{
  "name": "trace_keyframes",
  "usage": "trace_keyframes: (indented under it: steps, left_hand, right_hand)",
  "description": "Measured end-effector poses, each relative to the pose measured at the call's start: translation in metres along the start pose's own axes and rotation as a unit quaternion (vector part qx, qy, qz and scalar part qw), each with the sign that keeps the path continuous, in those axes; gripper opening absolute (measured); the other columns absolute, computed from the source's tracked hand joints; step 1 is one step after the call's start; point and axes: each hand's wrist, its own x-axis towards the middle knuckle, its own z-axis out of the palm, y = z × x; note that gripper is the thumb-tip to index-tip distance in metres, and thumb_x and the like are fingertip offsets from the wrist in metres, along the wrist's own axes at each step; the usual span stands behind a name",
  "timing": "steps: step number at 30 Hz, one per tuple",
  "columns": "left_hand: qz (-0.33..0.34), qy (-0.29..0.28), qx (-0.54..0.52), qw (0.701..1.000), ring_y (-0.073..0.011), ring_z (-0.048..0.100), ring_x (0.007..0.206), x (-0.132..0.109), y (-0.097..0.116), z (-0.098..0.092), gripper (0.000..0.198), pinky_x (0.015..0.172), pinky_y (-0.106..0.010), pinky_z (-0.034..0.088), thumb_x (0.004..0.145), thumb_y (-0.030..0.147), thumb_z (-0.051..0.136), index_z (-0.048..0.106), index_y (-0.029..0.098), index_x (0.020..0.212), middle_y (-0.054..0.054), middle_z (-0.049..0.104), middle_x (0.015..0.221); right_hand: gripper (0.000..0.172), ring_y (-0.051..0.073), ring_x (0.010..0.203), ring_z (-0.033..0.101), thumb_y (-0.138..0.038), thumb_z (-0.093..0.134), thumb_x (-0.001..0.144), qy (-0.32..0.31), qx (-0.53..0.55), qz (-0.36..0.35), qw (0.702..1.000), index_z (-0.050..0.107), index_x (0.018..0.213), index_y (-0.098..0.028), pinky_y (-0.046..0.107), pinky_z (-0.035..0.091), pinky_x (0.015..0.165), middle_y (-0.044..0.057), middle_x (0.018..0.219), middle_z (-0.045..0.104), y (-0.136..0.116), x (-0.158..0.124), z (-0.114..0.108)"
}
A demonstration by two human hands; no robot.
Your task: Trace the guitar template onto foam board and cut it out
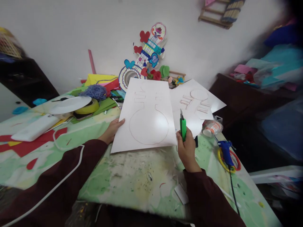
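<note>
A white sheet (149, 126) with a pencilled round shape and a notched neck is tilted up above the table. My left hand (112, 130) grips its left edge, thumb on the front face and the other fingers hidden behind. At the sheet's lower right corner, my right hand (187, 148) is wrapped round a green utility knife (183, 127), its blade extended and pointing up. Whether that hand also touches the sheet I cannot tell. Behind, another white sheet (195, 105) carries a similar pencilled outline.
A decorated paper guitar (148, 52) leans against the wall. On the left lie a white plate (71, 104), yellow tape (87, 107), blue yarn (94, 92) and red scraps (28, 143). Right of the sheets rest a blue glue gun (225, 151) with its black cord and tape rings (236, 160).
</note>
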Motion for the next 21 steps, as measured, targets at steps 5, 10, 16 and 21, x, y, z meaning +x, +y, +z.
trace_keyframes:
  steps: [5,10,16,21]
  left_hand:
    - [0.007,-0.024,0.005,1.0,-0.0151,0.061,0.056,0.015,-0.005,0.008,0.049,0.056,-0.028,0.05,0.066,0.035,0.075,0.057,0.011,0.105,-0.007,0.071,0.079]
    - [0.017,-0.02,0.01,1.0,-0.0166,0.062,0.063,0.021,-0.01,0.015,0.048,0.061,-0.029,0.051,0.067,0.04,0.074,0.057,0.013,0.104,-0.007,0.07,0.085]
    - [0.042,0.007,0.008,0.999,-0.0185,0.063,0.07,0.014,-0.011,0.017,0.044,0.064,-0.03,0.05,0.068,0.041,0.072,0.058,0.014,0.1,-0.007,0.07,0.09]
    - [0.047,0.008,-0.028,0.998,-0.0181,0.062,0.065,0.015,-0.013,0.016,0.038,0.062,-0.029,0.048,0.068,0.036,0.07,0.06,0.014,0.097,-0.005,0.07,0.086]
  right_hand:
    - [0.036,0.018,0.075,0.056,-0.035,0.042,0.09,-0.108,0.052,-0.023,0.992,0.046,0.119,-0.014,0.03,0.042,0.069,0.006,0.087,0.06,-0.018,-0.003,0.015]
    - [0.036,0.021,0.076,0.058,-0.037,0.039,0.091,-0.214,0.05,-0.014,0.975,0.045,0.119,-0.015,0.031,0.043,0.067,0.008,0.088,0.061,-0.036,-0.017,0.046]
    - [0.024,0.02,0.067,0.055,-0.03,0.037,0.089,-0.266,0.014,0.0,0.964,0.05,0.103,-0.016,0.029,0.039,0.06,0.006,0.078,0.06,-0.061,-0.022,0.077]
    - [0.009,0.017,0.057,0.05,-0.025,0.04,0.083,-0.295,0.021,0.053,0.954,0.047,0.083,-0.02,0.025,0.033,0.052,0.0,0.064,0.054,-0.07,-0.016,0.092]
